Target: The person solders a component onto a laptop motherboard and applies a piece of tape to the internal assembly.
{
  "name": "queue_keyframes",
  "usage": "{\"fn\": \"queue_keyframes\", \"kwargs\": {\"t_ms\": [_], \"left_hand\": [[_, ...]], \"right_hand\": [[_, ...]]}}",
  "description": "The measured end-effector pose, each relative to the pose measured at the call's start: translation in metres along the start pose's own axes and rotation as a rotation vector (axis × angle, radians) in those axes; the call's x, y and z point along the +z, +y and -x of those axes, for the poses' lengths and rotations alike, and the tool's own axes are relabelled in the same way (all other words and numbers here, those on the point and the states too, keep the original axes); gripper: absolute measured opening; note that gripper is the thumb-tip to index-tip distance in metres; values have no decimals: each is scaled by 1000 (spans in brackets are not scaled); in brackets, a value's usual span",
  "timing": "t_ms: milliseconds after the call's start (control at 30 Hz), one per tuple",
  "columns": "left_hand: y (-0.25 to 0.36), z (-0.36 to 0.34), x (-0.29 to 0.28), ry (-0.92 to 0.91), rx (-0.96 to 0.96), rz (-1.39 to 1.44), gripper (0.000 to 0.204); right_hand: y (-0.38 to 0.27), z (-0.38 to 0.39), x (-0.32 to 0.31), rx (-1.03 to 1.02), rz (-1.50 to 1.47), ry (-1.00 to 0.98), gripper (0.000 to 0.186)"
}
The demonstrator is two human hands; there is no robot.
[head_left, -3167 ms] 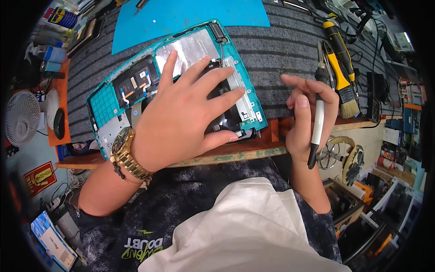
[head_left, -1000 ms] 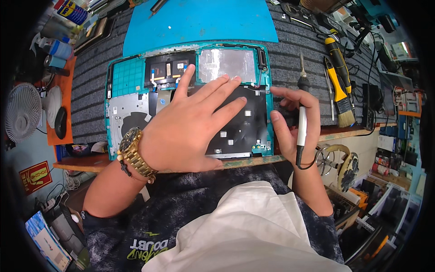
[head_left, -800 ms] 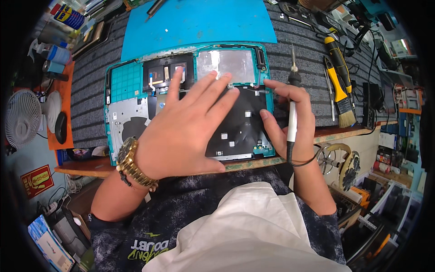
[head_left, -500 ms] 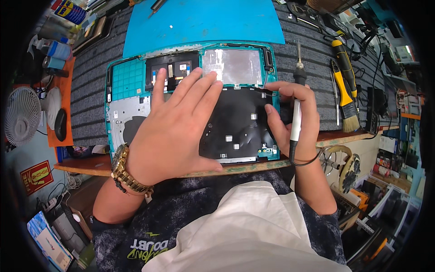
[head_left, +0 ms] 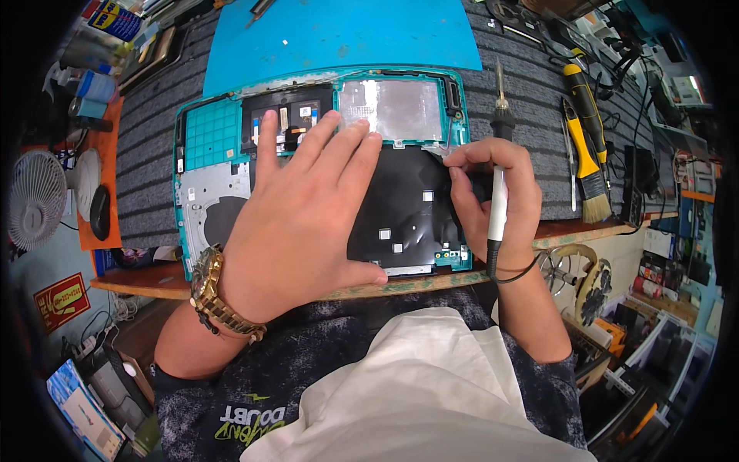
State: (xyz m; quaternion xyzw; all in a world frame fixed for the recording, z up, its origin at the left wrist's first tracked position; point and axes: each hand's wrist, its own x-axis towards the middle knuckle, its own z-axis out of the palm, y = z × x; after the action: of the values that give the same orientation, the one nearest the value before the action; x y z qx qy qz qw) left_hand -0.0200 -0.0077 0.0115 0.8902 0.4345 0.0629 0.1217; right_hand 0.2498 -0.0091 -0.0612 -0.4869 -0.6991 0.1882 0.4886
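Note:
An opened teal laptop housing (head_left: 206, 131) lies along the bench's front edge, with a black sheet (head_left: 404, 204) over its right part, a silver panel (head_left: 408, 108) above that and a grey metal plate (head_left: 192, 200) at left. My left hand (head_left: 292, 219) lies spread over the middle of it, fingers open and holding nothing. My right hand (head_left: 500, 208) holds a soldering iron (head_left: 499, 223) with white handle and dark collar, tip pointing away from me. Its index finger and thumb are at the sheet's upper right corner, which looks slightly raised; the exact pinch is too small to make out.
A blue mat (head_left: 339, 35) lies behind the housing on grey striped fabric (head_left: 146, 185). At right are a brush (head_left: 585, 169), a yellow-black tool (head_left: 585, 108), thin metal tools and cables. A small fan (head_left: 38, 200), bottles (head_left: 96, 85) and a black mouse (head_left: 98, 212) stand left.
The housing has turned from tilted to nearly square-on since the oldest frame. My left hand's fingertips have shifted leftward; my right hand's fingers have moved inward onto the black sheet's corner.

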Motion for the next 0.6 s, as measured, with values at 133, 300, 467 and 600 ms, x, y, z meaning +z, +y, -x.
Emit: {"fn": "queue_keyframes", "kwargs": {"t_ms": [133, 300, 467, 600], "left_hand": [[8, -3, -2, -12, -29, 7, 143], [16, -10, -6, -26, -22, -22, 138], [21, -19, -9, -75, -27, -100, 135], [24, -22, -12, -99, -52, -90, 133]], "right_hand": [[1, -1, -1, -38, 1, 4, 37], [4, -2, -3, -50, -12, -12, 41], [5, -1, -3, -53, -4, -16, 45], [6, -3, -4, -81, -5, -38, 45]]}}
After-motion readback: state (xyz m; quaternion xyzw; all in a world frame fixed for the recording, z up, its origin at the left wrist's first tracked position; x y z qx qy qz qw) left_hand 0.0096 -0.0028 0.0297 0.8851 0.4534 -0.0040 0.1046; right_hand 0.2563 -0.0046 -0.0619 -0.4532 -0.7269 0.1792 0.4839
